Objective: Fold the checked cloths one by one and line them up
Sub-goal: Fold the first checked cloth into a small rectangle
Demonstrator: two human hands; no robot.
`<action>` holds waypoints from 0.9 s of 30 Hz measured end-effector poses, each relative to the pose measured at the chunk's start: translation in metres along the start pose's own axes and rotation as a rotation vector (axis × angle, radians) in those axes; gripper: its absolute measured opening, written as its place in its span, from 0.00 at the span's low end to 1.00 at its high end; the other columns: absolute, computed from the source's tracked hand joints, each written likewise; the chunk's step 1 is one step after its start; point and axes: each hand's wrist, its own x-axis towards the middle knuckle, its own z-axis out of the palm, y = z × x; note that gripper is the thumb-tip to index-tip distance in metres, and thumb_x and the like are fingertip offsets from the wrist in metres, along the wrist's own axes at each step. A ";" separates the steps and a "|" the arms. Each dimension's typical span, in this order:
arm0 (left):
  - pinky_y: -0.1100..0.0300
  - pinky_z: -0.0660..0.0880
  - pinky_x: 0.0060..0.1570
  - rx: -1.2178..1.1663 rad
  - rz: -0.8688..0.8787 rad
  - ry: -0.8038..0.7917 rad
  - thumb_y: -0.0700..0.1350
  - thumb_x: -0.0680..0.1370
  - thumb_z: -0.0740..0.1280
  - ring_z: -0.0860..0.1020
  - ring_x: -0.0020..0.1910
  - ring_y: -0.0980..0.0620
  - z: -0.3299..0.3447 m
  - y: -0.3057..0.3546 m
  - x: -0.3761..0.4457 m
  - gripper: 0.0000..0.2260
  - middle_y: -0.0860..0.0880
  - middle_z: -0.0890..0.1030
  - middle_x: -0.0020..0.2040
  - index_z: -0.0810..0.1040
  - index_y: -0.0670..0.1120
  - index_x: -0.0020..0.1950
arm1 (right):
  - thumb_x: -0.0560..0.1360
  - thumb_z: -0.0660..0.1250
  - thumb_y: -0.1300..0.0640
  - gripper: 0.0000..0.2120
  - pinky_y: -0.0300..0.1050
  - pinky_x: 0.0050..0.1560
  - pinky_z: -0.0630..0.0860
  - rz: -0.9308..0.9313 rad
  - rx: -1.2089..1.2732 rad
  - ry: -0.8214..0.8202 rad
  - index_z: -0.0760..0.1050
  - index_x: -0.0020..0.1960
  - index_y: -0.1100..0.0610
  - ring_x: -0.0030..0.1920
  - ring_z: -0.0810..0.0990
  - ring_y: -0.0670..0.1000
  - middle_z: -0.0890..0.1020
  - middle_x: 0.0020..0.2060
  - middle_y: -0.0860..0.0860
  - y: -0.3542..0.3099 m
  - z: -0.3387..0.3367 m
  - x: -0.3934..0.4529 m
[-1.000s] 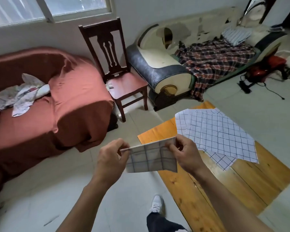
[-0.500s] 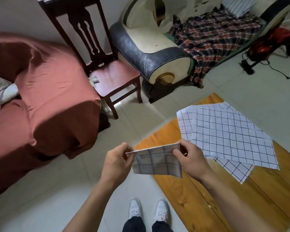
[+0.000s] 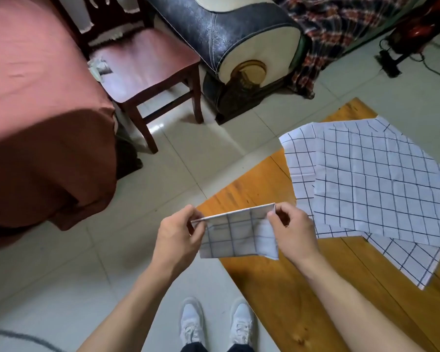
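Your hands, left (image 3: 178, 236) and right (image 3: 294, 231), pinch folded cloth (image 3: 238, 236), long axis 9-to-3; bare surface (image 3: 277, 288) at 5 o'clock, right nearer.

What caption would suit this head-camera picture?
Both hands, left and right, pinch a folded checked cloth above unfolded cloths on a wooden table.

Left hand (image 3: 175, 237) and right hand (image 3: 294, 233) pinching folded checked cloth (image 3: 238, 233), unfolded cloths (image 3: 376, 184) on wooden table (image 3: 277, 288)
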 end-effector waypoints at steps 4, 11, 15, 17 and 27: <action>0.55 0.74 0.35 0.043 -0.006 -0.012 0.43 0.76 0.70 0.76 0.34 0.53 0.024 -0.015 0.020 0.04 0.52 0.78 0.33 0.78 0.49 0.43 | 0.76 0.67 0.58 0.05 0.37 0.37 0.70 0.036 -0.065 -0.007 0.75 0.41 0.53 0.37 0.76 0.47 0.78 0.34 0.48 0.025 0.017 0.020; 0.60 0.70 0.49 0.173 -0.015 0.022 0.45 0.76 0.70 0.75 0.48 0.55 0.021 -0.017 0.026 0.14 0.54 0.75 0.55 0.75 0.49 0.61 | 0.77 0.67 0.55 0.16 0.28 0.43 0.68 0.003 -0.166 -0.035 0.73 0.64 0.52 0.49 0.76 0.44 0.77 0.54 0.47 0.019 0.001 0.020; 0.63 0.68 0.44 0.193 0.022 0.036 0.44 0.76 0.71 0.75 0.45 0.55 0.000 0.010 0.027 0.10 0.53 0.76 0.53 0.78 0.48 0.57 | 0.78 0.67 0.54 0.14 0.29 0.47 0.69 -0.040 -0.148 -0.084 0.74 0.63 0.51 0.53 0.75 0.44 0.76 0.54 0.45 -0.004 -0.027 0.014; 0.64 0.67 0.42 0.199 0.061 0.043 0.43 0.75 0.72 0.75 0.45 0.54 -0.015 0.034 0.029 0.09 0.53 0.76 0.52 0.79 0.48 0.55 | 0.78 0.66 0.53 0.14 0.33 0.51 0.71 -0.080 -0.159 -0.094 0.74 0.63 0.50 0.54 0.75 0.44 0.76 0.55 0.44 -0.021 -0.046 0.010; 0.57 0.74 0.46 0.237 0.154 0.109 0.47 0.76 0.71 0.77 0.49 0.56 -0.115 0.179 -0.012 0.08 0.56 0.76 0.53 0.79 0.51 0.54 | 0.78 0.65 0.48 0.18 0.44 0.63 0.73 -0.217 -0.215 -0.141 0.72 0.67 0.50 0.62 0.73 0.45 0.75 0.61 0.44 -0.118 -0.154 -0.034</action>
